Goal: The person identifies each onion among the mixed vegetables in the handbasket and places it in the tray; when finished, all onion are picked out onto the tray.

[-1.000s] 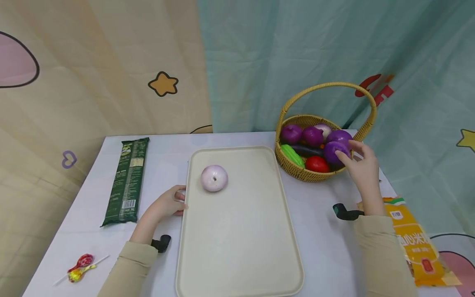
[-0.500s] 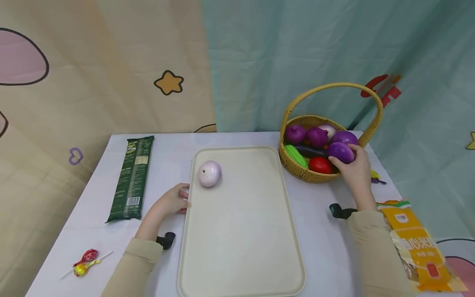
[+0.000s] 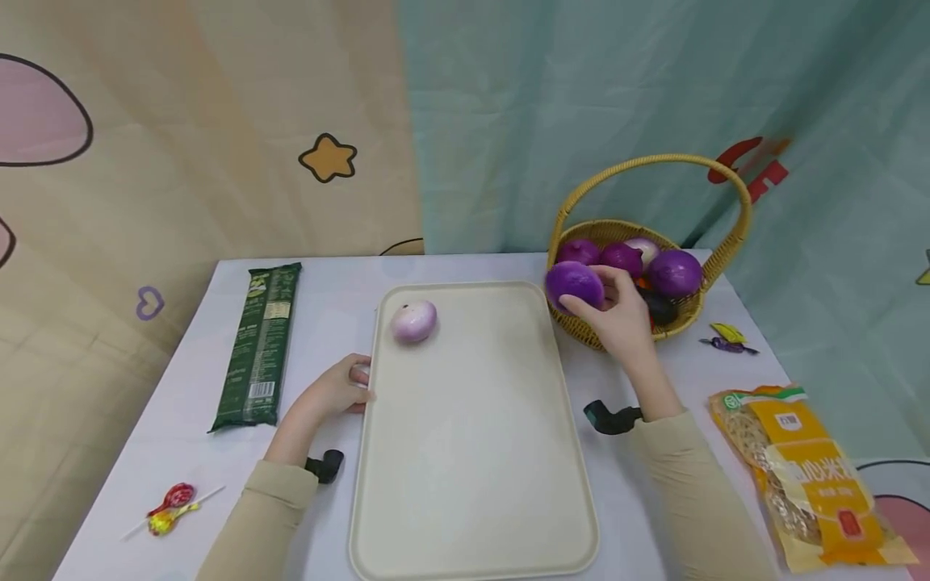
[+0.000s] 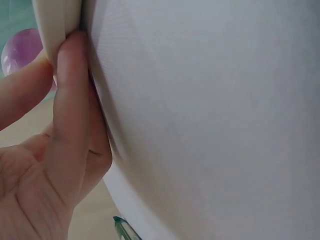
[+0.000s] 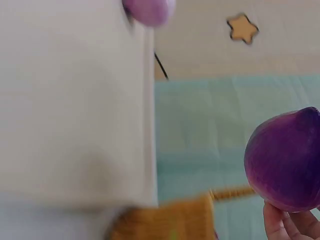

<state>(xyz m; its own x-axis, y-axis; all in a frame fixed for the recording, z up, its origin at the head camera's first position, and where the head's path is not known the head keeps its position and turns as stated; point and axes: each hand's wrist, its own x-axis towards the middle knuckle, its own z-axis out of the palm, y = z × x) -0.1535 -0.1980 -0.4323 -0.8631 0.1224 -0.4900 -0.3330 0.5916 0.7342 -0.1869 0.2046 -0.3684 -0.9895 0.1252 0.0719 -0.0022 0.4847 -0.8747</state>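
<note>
I find the cream tray (image 3: 475, 436) lying flat on the white counter (image 3: 327, 307); positions are recorded relative to it. My left hand (image 3: 338, 387) is at the tray's left edge, the rim grasped between thumb and fingers, as the left wrist view confirms. My right hand (image 3: 621, 315) is near the tray's far right corner, thumb and fingers grasping a purple onion (image 3: 574, 286). That onion is held in the air; in the head view it appears just beside the same corner of the tray. One pale pink onion (image 3: 414, 321) rests on the tray, inside its far left corner. To the right of the tray's far end stands a wicker basket (image 3: 579, 328), containing several round purple vegetables (image 3: 674, 273) and a dark eggplant (image 3: 659, 308); my right hand hides part of the contents. A green packet (image 3: 256, 347) lies left of the tray. Two lollipops (image 3: 178, 494), crossed, lie left of the tray's near half. Well right of the tray, wrapped candies (image 3: 729, 345) lie beyond a yellow food bag (image 3: 814, 476). A patterned curtain (image 3: 472, 145) hangs behind the tray.
</note>
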